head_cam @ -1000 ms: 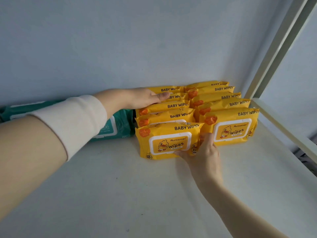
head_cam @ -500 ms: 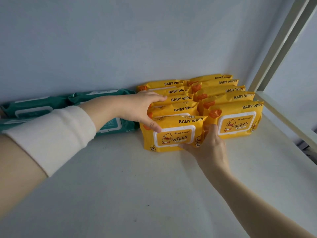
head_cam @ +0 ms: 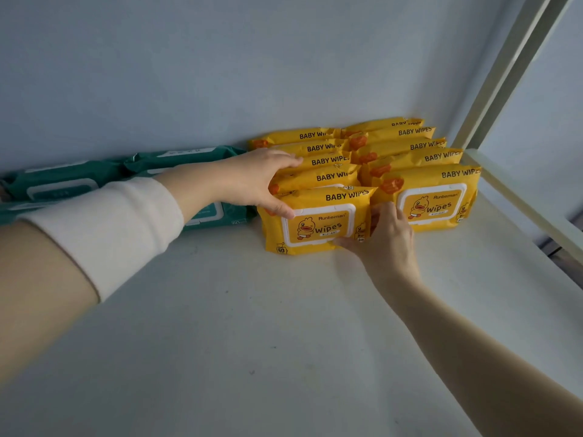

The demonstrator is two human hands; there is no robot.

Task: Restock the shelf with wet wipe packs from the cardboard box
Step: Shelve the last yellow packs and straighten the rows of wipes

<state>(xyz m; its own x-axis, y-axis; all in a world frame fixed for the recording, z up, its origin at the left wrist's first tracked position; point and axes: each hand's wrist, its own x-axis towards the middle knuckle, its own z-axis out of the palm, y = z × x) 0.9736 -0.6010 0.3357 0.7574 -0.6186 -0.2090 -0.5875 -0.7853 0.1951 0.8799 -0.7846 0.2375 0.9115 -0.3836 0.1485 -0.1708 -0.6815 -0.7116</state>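
Two rows of yellow baby wipe packs stand leaning on the white shelf [head_cam: 252,326] against the back wall. The front pack of the left row [head_cam: 318,220] is held at both ends. My left hand [head_cam: 258,181] grips its upper left corner, thumb on the front, fingers over the packs behind. My right hand [head_cam: 386,238] holds its lower right edge, in the gap beside the front pack of the right row [head_cam: 432,200]. The cardboard box is out of view.
Teal wipe packs [head_cam: 79,181] lie along the back wall to the left, partly hidden by my left forearm. A white shelf post [head_cam: 511,67] and side rail [head_cam: 530,209] bound the right side. Bare shelf surface stretches in front of the packs.
My left hand slid forward from the back packs of the left row to the front pack's top left corner. My right hand stayed at that pack's right edge.
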